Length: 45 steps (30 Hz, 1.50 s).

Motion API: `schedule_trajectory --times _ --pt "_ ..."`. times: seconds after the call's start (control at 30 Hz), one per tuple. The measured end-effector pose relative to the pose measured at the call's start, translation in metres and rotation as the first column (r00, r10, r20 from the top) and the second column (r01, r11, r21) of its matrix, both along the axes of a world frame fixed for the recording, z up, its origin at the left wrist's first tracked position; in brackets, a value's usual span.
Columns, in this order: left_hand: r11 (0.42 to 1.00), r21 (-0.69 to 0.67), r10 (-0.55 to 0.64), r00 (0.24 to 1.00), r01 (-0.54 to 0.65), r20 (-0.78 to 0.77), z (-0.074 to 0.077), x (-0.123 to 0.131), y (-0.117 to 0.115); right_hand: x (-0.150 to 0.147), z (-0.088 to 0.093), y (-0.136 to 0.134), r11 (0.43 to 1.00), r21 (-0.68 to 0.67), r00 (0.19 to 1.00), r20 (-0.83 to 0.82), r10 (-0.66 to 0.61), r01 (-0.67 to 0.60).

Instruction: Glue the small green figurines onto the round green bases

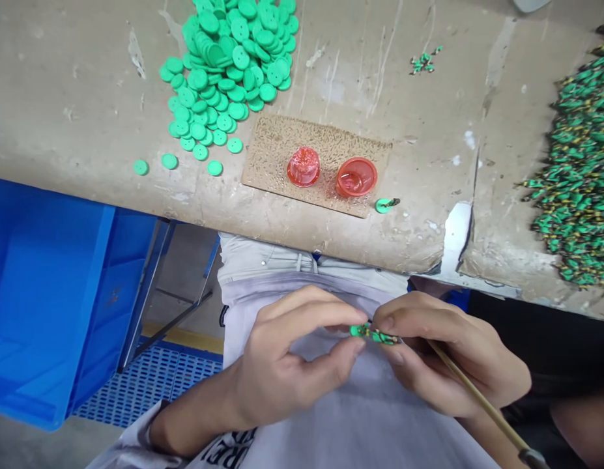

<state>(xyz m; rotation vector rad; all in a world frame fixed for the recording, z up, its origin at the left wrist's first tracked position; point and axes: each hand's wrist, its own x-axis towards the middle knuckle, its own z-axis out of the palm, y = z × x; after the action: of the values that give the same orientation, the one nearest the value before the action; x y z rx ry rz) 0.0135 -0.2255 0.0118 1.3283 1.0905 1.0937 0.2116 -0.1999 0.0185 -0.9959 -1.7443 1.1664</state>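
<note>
My left hand (287, 365) and my right hand (443, 355) meet over my lap, below the table edge. Between their fingertips they pinch a small green part (374, 335) with dark and yellow markings. My left thumb and forefinger close on its left end. My right fingers close on its right end and also grip a thin wooden stick (477, 397) that runs down to the right. A heap of green discs (230, 65) lies on the table at the upper left. A heap of small green and yellow parts (580, 176) lies at the right edge.
A brown mat (272, 150) on the worn table (86, 98) carries two small red cups (304, 166) (356, 176). One green disc with a part (384, 205) lies beside the mat. Blue bins (52, 293) stand at the lower left.
</note>
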Motion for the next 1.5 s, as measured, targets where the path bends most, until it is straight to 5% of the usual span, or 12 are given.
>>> schedule_trajectory --times 0.37,0.77,1.07,1.17,1.27,1.37,1.5 --pt "0.992 -0.129 0.027 0.991 -0.01 0.133 -0.003 0.0 0.001 0.002 -0.008 -0.005 0.986 -0.165 0.997 -0.069 -0.043 0.031" --pt "0.988 -0.154 0.02 0.977 0.013 0.213 -0.003 -0.001 0.008 0.003 -0.016 -0.012 0.858 -0.511 0.981 -0.185 -0.059 -0.045" --pt "0.961 -0.275 0.031 0.979 0.026 0.201 -0.005 -0.002 0.004 0.003 -0.02 -0.013 0.841 -0.54 0.985 -0.156 -0.075 -0.022" --pt "0.972 -0.235 0.041 0.995 -0.019 0.086 -0.006 -0.006 0.006 0.009 -0.02 -0.01 0.882 -0.468 0.98 -0.145 -0.134 0.052" --pt "0.995 -0.056 0.077 0.989 -0.085 -0.129 -0.014 -0.009 0.011 0.022 -0.024 -0.002 0.928 -0.239 0.957 0.022 -0.288 0.285" --pt "0.981 0.196 0.048 0.967 0.003 -0.252 -0.033 -0.001 0.028 0.037 -0.036 0.022 0.901 0.082 0.86 0.273 -0.431 0.425" --pt "0.892 0.439 0.074 0.926 0.105 -0.37 -0.046 0.022 0.068 0.048 -0.045 0.063 0.845 0.378 0.775 0.369 -0.513 0.379"
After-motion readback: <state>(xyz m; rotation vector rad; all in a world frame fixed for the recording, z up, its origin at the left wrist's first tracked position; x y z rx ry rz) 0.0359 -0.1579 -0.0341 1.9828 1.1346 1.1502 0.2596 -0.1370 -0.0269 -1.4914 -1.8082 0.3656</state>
